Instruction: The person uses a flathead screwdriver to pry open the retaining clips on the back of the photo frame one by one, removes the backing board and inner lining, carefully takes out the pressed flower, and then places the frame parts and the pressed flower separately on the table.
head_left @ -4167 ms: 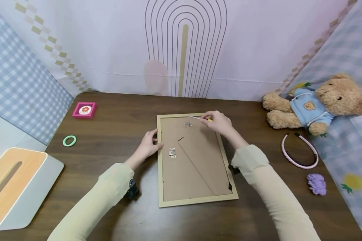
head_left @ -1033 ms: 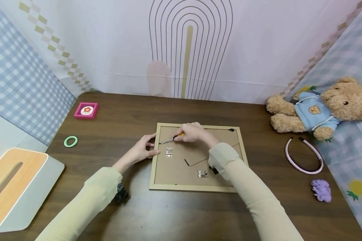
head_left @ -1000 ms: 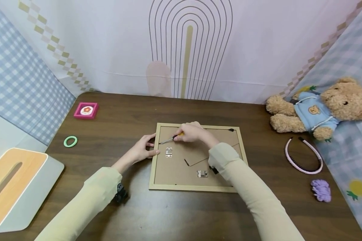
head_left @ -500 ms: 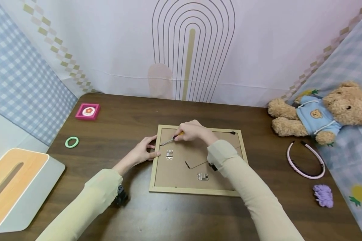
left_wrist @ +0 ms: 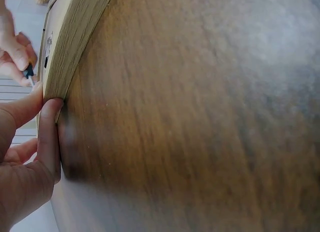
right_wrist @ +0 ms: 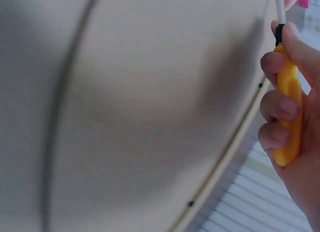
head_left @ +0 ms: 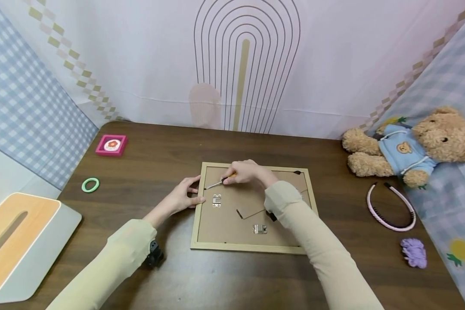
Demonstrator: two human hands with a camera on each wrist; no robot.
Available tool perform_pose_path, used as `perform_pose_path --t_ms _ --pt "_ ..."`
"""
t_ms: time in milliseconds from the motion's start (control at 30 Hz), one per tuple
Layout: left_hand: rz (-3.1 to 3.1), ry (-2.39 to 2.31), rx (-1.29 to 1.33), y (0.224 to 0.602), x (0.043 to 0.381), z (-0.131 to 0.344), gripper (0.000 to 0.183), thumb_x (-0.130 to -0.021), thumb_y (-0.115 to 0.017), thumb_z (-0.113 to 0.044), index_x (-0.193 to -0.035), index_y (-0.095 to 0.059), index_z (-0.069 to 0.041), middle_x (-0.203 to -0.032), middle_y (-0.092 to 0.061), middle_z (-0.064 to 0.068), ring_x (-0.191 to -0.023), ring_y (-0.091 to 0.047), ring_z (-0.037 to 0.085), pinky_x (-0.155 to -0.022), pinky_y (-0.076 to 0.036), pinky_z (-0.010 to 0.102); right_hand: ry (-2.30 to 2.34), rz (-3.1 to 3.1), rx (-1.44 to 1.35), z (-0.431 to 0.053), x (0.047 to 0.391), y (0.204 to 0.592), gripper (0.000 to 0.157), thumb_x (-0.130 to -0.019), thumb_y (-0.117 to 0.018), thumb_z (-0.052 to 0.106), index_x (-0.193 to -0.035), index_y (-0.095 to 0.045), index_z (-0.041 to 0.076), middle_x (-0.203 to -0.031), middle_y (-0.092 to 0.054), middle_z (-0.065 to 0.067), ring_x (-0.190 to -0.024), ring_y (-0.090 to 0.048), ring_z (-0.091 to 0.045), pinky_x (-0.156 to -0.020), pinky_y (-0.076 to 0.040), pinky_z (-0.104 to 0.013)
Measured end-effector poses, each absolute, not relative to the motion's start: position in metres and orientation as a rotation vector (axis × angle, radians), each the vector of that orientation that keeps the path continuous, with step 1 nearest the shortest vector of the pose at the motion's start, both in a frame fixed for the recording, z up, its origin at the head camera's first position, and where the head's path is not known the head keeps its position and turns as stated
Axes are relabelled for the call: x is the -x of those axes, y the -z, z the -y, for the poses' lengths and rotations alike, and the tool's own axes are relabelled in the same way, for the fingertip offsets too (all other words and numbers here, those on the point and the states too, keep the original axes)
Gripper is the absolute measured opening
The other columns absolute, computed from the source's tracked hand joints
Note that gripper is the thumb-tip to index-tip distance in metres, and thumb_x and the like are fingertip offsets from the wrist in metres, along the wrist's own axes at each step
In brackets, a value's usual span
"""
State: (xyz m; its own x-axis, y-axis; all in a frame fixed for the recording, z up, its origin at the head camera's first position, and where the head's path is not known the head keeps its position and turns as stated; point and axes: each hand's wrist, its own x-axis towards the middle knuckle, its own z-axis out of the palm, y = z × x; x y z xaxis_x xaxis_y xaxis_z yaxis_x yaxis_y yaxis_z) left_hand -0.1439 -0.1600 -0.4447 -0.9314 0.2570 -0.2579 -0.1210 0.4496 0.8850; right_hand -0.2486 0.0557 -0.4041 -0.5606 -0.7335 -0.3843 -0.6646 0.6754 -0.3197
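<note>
A picture frame (head_left: 196, 228) with pale wooden edges lies back side up on the brown table. My left hand (head_left: 177, 199) grips its left edge, thumb on top and fingers against the outer side; the left wrist view shows fingertips (left_wrist: 52, 106) at the wood. With curled fingers my right hand (head_left: 245, 172) holds a yellow-handled screwdriver (right_wrist: 289, 144), its metal shaft slanting down to the left. The tip is right at a small dark tab on the left inner border. Metal hangers (head_left: 216, 200) sit on the backing board, whose right part is covered by my sleeve.
At the right are a teddy bear (head_left: 404, 147), a pink headband (head_left: 398, 228) and a purple scrunchie (head_left: 413, 253). On the left are a pink box (head_left: 111, 145), a green ring (head_left: 83, 185) and a white tissue box (head_left: 42, 245) with a wooden top.
Since the oldest frame, the picture frame has been turned from upright to sideways, and the screwdriver has gone from the top border to the left one. Over the last second the hands barely shift.
</note>
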Motion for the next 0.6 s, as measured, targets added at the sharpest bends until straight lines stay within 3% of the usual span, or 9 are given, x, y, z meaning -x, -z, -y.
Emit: perform_pose_path --t_ms 333,433,533,600 --pt "-2.352 -1.464 -0.101 0.444 0.143 0.160 0.075 -0.083 -0.067 -0.003 -0.144 -0.025 0.003 -0.138 -0.028 0.028 -0.118 -0.047 0.044 -0.067 -0.059 0.032 0.281 -2.406 1.029 -0.056 0.242 0.406 0.023 -0.090 -0.057 0.041 -0.108 -0.070 0.035 -0.121 -0.063 0.015 -0.094 -0.057 -0.005 -0.078 -0.042 -0.032" --pt "-2.357 -1.459 -0.099 0.445 0.142 0.161 0.075 -0.083 -0.067 -0.003 -0.144 -0.025 0.003 -0.138 -0.029 0.028 -0.118 -0.047 0.044 -0.067 -0.059 0.032 0.296 -2.447 1.003 -0.053 0.234 0.406 0.023 -0.090 -0.057 0.041 -0.107 -0.070 0.034 -0.115 -0.066 0.015 -0.086 -0.056 -0.005 -0.073 -0.040 -0.030" --pt "-2.365 -1.453 -0.102 0.446 0.142 0.161 0.075 -0.083 -0.067 -0.004 -0.144 -0.025 0.003 -0.138 -0.029 0.029 -0.117 -0.047 0.044 -0.067 -0.058 0.032 0.273 -2.518 0.966 -0.049 0.223 0.402 0.021 -0.090 -0.058 0.038 -0.103 -0.072 0.031 -0.088 -0.069 0.013 -0.069 -0.049 -0.007 -0.060 -0.034 -0.026" --pt "-2.375 -1.446 -0.100 0.447 0.141 0.162 0.075 -0.083 -0.067 -0.004 -0.144 -0.025 0.003 -0.138 -0.029 0.029 -0.117 -0.048 0.044 -0.066 -0.058 0.031 0.235 -2.585 0.963 -0.044 0.213 0.398 0.018 -0.089 -0.058 0.036 -0.093 -0.074 0.030 -0.066 -0.059 0.012 -0.057 -0.041 -0.007 -0.051 -0.029 -0.024"
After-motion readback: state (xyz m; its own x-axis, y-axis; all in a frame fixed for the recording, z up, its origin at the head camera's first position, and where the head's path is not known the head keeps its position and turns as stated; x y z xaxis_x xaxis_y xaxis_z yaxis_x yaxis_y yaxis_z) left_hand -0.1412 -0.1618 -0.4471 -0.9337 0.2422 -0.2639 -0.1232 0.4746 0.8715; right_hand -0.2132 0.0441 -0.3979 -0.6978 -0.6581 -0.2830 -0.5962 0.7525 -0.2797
